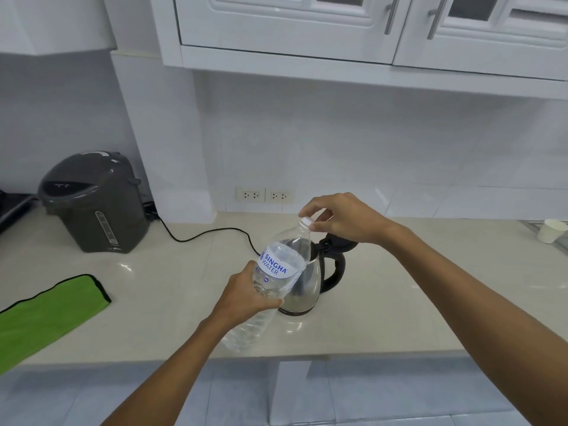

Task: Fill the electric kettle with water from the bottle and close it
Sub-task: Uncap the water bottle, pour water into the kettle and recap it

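Observation:
My left hand (246, 295) grips a clear plastic water bottle (276, 269) with a blue-lettered label around its middle, holding it tilted above the counter with the neck up and to the right. Its white cap (306, 222) is on. The fingertips of my right hand (341, 218) pinch that cap from above. Behind the bottle stands a steel electric kettle (310, 281) with a black handle on the right; its black lid (338, 242) is tipped open. The bottle hides much of the kettle's body.
A dark grey hot-water dispenser (95, 204) stands at the back left, its black cord (212, 233) running across the beige counter (415, 309) toward the kettle. A green cloth (49, 312) lies front left. A white paper cup (553, 230) sits far right. Wall sockets (264, 195) are behind.

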